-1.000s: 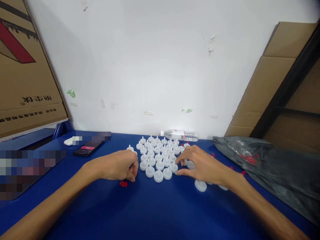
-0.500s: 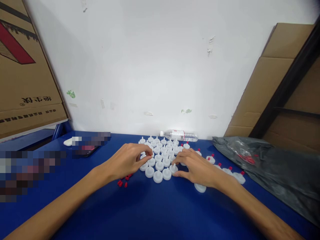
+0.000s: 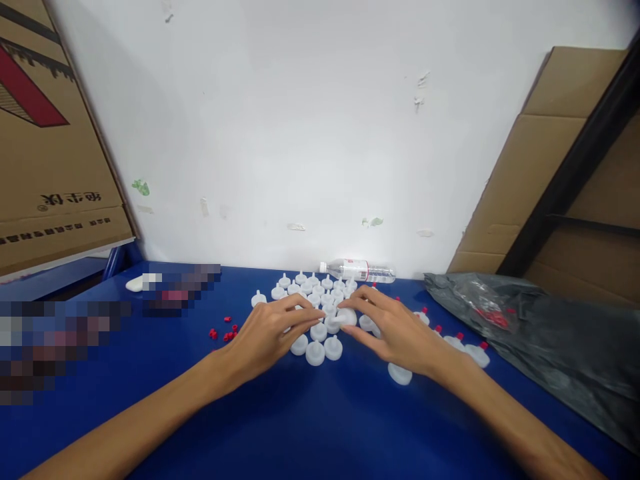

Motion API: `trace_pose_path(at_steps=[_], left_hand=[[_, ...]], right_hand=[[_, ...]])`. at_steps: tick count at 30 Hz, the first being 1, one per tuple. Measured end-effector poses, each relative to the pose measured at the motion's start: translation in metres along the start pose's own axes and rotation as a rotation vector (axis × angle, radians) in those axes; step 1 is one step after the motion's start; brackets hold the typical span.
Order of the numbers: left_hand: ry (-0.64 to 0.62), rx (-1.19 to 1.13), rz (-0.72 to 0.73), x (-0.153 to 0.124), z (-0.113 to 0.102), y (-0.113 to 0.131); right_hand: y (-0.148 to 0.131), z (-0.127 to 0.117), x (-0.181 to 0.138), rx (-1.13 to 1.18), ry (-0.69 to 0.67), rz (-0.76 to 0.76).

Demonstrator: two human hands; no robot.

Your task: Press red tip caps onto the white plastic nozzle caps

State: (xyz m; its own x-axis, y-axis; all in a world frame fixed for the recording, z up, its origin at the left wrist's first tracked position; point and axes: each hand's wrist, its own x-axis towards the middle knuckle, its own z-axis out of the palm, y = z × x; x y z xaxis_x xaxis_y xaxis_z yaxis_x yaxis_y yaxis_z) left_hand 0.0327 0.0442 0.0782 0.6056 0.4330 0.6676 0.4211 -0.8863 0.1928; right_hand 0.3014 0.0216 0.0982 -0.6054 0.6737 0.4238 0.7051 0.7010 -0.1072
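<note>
A white cap (image 3: pixel 346 316) is pinched between the right hand (image 3: pixel 395 330) and left hand (image 3: pixel 267 333) above packed white caps (image 3: pixel 315 313) on the blue table (image 3: pixel 310 420); neighbouring caps could be toppled by a slip.

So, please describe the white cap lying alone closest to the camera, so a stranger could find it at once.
Start at the blue table and find the right hand beside the cluster of white plastic nozzle caps. Just under that wrist lies one round white plastic cap. Unlike its neighbours, it sits apart and shows no red tip.
</note>
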Motion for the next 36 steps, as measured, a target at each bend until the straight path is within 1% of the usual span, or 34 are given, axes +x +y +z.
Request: trace_pose_path(at_steps=[3,6,9,14,15,18,20,22,27,29,31,33,35,36], left_hand=[[0.056,-0.036,-0.008,-0.001,0.004,0.004],[0.077,-0.065,0.014,-0.001,0.005,0.007],[0.084,-0.076,0.041,0.000,0.005,0.009],[0.102,-0.059,0.019,-0.001,0.007,0.010],[0.093,-0.027,0.012,-0.001,0.007,0.010],[0.010,0.070,-0.026,-0.001,0.004,0.015],[-0.037,0.067,-0.037,0.001,0.001,0.018],[-0.047,0.007,-0.052,0.002,-0.002,0.022],[-0.137,-0.167,-0.132,0.004,-0.005,0.025],[-0.153,-0.167,-0.149,0.006,-0.005,0.024],[-0.176,-0.118,-0.172,0.011,-0.009,0.021],[-0.225,-0.054,-0.218,0.016,-0.019,0.018],[-0.310,0.002,-0.274,0.021,-0.035,0.014],[-0.394,0.031,-0.300,0.022,-0.045,0.012]], right_hand=[[-0.007,0.002,0.000,0.051,0.028,-0.008],[-0.011,0.006,-0.001,0.075,0.073,0.006],[-0.013,0.011,-0.002,0.096,0.148,-0.057],[-0.017,0.014,0.000,0.144,0.264,-0.136],[-0.018,0.014,0.001,0.150,0.284,-0.149],[-0.024,0.015,0.003,0.162,0.375,-0.187],[-0.028,0.016,0.003,0.152,0.434,-0.210],[-0.031,0.018,0.001,0.120,0.465,-0.244],[-0.031,0.019,-0.002,0.051,0.415,-0.309],[-0.031,0.017,-0.001,0.048,0.368,-0.280],[-0.032,0.014,0.001,0.037,0.301,-0.228],[-0.033,0.011,0.004,0.010,0.243,-0.179],[-0.030,0.006,0.006,-0.024,0.221,-0.138],[-0.027,0.004,0.007,-0.036,0.219,-0.107]])
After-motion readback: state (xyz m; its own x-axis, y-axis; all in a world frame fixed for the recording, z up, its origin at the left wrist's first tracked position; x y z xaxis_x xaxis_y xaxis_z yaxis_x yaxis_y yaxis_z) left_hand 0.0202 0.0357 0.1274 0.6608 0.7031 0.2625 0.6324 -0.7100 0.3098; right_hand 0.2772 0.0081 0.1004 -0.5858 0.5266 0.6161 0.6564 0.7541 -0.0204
